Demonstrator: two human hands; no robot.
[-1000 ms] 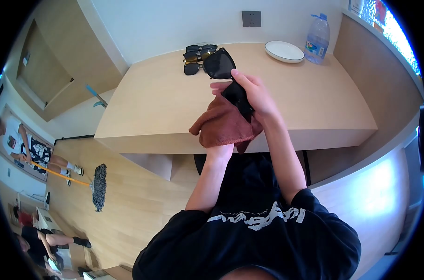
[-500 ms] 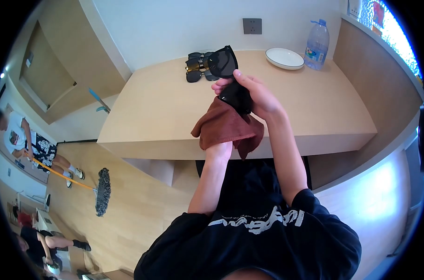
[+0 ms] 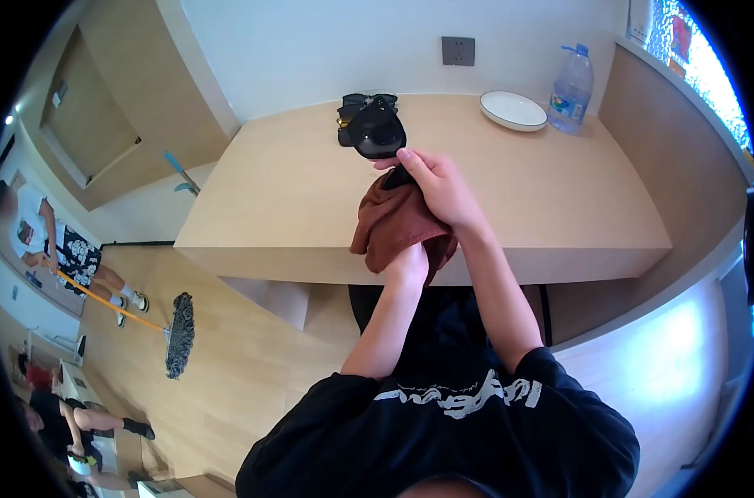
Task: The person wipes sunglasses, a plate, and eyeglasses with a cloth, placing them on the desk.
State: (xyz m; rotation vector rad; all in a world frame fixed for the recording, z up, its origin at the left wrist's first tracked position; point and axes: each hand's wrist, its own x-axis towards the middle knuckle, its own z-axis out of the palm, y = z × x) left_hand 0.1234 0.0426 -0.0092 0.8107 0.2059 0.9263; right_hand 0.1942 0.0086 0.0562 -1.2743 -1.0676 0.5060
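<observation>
A pair of black sunglasses [image 3: 377, 133] is raised over the desk, one dark lens facing up. My right hand [image 3: 441, 189] grips the frame near its middle, thumb on top. A reddish-brown cloth [image 3: 397, 217] wraps the lower part of the sunglasses and hides that lens. My left hand [image 3: 408, 262] is under the cloth, closed around it; its fingers are covered. Behind the raised pair, more sunglasses [image 3: 352, 104] lie stacked in a row at the back of the desk, partly hidden.
A white plate [image 3: 514, 111] and a blue-tinted plastic bottle [image 3: 569, 90] stand at the back right of the wooden desk [image 3: 285, 191]. A wall socket [image 3: 458, 51] is above. At left, a person [image 3: 57, 236] holds a mop [image 3: 180, 336]; another person [image 3: 70, 423] sits lower down.
The sunglasses have moved left and down in view, and their upper lens has tilted. The cloth now covers more of the lower lens, with my left hand closer to my right.
</observation>
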